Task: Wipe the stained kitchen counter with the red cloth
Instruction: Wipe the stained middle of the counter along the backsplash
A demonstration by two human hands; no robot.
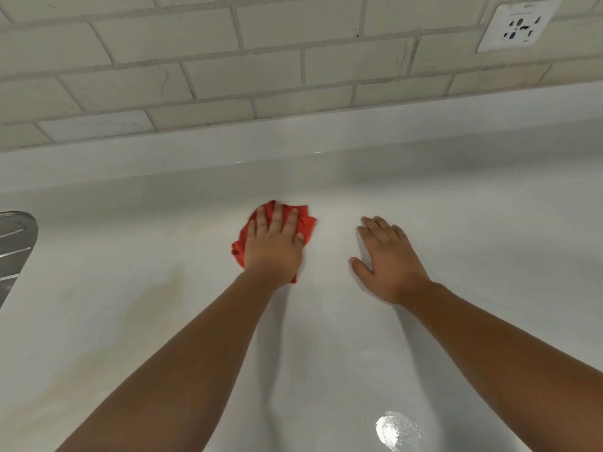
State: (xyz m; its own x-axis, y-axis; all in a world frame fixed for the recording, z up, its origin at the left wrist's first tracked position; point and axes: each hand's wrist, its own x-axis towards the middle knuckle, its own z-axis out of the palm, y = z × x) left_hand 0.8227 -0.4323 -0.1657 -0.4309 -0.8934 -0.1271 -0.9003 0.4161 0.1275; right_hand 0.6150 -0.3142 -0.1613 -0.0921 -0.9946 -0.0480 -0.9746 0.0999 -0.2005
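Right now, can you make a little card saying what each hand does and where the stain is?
left hand: flat on the red cloth, pressing it onto the counter
right hand: flat on bare counter, right of the cloth
stain: brownish patch left of the cloth, not covered by it
behind: tiled wall, socket at upper right

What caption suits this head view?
Left hand presses red cloth on the counter; right hand rests flat beside it; brownish stain at left.
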